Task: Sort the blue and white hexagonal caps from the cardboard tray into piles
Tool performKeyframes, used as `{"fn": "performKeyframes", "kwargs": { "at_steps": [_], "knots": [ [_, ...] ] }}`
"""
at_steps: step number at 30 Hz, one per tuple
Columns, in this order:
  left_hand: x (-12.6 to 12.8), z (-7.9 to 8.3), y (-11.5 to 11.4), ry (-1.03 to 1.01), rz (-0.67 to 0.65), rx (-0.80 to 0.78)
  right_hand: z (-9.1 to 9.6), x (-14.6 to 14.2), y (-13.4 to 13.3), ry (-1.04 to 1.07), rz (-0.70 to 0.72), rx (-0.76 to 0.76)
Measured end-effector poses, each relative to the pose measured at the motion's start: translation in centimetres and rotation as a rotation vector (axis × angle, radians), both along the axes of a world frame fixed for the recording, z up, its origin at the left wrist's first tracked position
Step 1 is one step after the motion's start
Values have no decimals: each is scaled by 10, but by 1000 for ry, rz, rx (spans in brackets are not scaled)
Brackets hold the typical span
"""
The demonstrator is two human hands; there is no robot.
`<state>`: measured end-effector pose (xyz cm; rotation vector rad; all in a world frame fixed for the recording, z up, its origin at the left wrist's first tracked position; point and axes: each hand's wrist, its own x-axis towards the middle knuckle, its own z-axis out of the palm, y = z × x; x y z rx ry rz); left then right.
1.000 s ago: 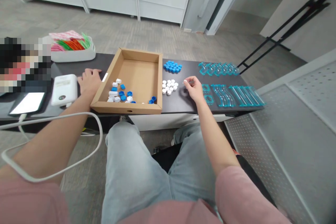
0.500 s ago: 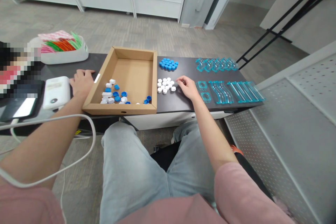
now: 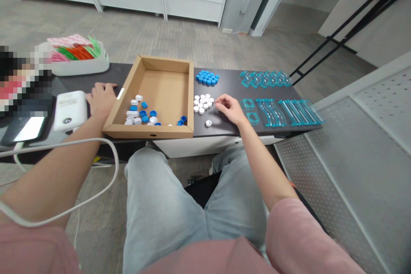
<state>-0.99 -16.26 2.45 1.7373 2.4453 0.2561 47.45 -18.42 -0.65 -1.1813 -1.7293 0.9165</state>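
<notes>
My right hand (image 3: 230,109) is loosely curled at the right edge of a group of white hexagonal pieces (image 3: 201,106). Its fingertips are close to the nearest piece, and nothing shows between them. One white hexagonal piece (image 3: 208,123) lies apart from the group, nearer the table's front edge. Behind the group sits a cluster of blue hexagonal pieces (image 3: 207,78). Flat on the table, fingers stretched, my left hand (image 3: 102,99) rests beside the left wall of a cardboard box (image 3: 189,94). Loose blue pieces (image 3: 145,118) and white pieces (image 3: 132,114) lie inside the box.
To the right are clear teal curved parts (image 3: 265,79), square parts (image 3: 252,118), wavy rods (image 3: 271,112) and straight rods (image 3: 300,112). A white device (image 3: 69,111), a phone (image 3: 27,126) and a white bin (image 3: 80,67) stand left. A white cable (image 3: 111,180) loops over my left forearm.
One white piece now lies apart, in front of the group, where none lay before. My right hand is at nearly the same place, and my left hand stays on the table.
</notes>
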Motion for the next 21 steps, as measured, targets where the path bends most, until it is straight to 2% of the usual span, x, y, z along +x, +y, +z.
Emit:
{"fn": "performKeyframes", "kwargs": {
  "at_steps": [4,7,9,12,15,21],
  "knots": [
    [1,1,0,-14,1,-4,6,-6,-27,-172,244,2],
    [2,0,0,-11,3,20,8,-10,-40,-274,298,61],
    [0,-1,0,-6,0,23,8,-12,-42,-230,253,25],
    [-2,-2,0,-13,-15,12,6,-12,-39,-143,111,-53],
    [-4,-2,-1,-16,-23,12,2,-11,-34,-72,-3,-66],
    [-1,-1,-1,-22,21,11,-4,-8,-26,-5,-73,-47]
  ]
}}
